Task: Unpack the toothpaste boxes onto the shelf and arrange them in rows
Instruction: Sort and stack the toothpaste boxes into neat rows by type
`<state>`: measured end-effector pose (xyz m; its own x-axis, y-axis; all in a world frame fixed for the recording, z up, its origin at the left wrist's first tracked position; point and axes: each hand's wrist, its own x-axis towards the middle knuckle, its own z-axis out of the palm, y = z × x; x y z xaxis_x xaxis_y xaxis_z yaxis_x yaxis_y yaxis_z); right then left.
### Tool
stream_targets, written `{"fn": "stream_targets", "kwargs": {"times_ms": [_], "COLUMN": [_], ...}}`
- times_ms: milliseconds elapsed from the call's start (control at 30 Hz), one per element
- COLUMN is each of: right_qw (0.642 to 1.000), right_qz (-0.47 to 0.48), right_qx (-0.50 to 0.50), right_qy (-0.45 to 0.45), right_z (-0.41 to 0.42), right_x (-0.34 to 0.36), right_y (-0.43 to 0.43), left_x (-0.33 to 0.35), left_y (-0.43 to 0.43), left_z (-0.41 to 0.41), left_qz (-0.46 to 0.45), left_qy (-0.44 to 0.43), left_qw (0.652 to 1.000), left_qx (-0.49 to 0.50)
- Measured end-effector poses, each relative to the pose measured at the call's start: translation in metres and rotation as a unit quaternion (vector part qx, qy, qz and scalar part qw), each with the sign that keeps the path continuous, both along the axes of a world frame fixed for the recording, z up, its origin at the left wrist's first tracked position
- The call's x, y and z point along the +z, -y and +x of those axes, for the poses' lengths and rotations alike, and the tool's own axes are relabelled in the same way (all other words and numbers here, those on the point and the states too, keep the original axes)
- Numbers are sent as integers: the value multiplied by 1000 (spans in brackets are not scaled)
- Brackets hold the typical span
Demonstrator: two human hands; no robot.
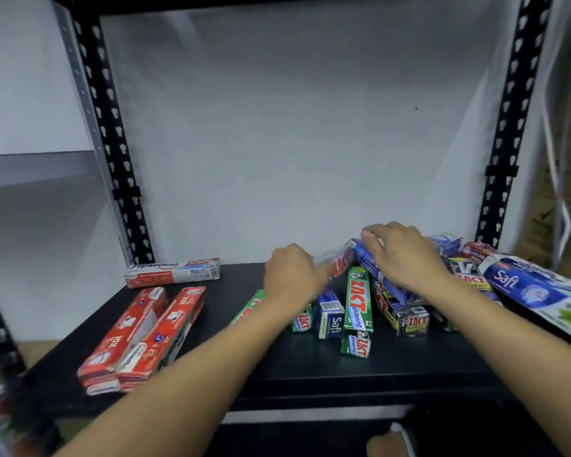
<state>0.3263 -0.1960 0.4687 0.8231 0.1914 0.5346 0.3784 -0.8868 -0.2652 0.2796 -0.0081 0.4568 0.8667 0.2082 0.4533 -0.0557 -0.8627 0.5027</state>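
A heap of toothpaste boxes lies on the black shelf (pixel 277 364). My left hand (pixel 292 275) grips a red and white Zact box (pixel 342 263) at the back of the heap. My right hand (pixel 402 255) rests with curled fingers on a blue box (pixel 373 268) leaning over the pile. In front lie a green Zact whitening box (pixel 358 308), a blue Safi box (pixel 330 315) and a dark Zact box (pixel 406 319). Two red boxes (pixel 145 334) lie side by side at the left, a Pepsodent box (pixel 173 273) behind them.
Large blue Safi boxes (pixel 528 285) are piled at the right end of the shelf. Black perforated uprights (pixel 112 133) stand at both sides, a white sheet behind. Bare shelf surface lies between the red boxes and the heap.
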Motion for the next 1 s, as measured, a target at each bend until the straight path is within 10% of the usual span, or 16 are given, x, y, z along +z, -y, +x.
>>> {"fn": "stream_targets", "kwargs": {"times_ms": [200, 633, 1000], "right_qw": [995, 996, 996], "right_qz": [35, -57, 59], "right_qx": [68, 48, 55], "right_qy": [-64, -40, 35], "right_z": [-8, -48, -62], "right_x": [-11, -24, -14], "right_y": [2, -39, -18], "left_x": [1, -26, -22], "left_y": [13, -32, -24], "left_z": [-21, -37, -2], "left_qz": [-57, 232, 178], "left_qy": [-15, -95, -190], "left_qw": [993, 968, 963], "left_qx": [-102, -1, 72]}}
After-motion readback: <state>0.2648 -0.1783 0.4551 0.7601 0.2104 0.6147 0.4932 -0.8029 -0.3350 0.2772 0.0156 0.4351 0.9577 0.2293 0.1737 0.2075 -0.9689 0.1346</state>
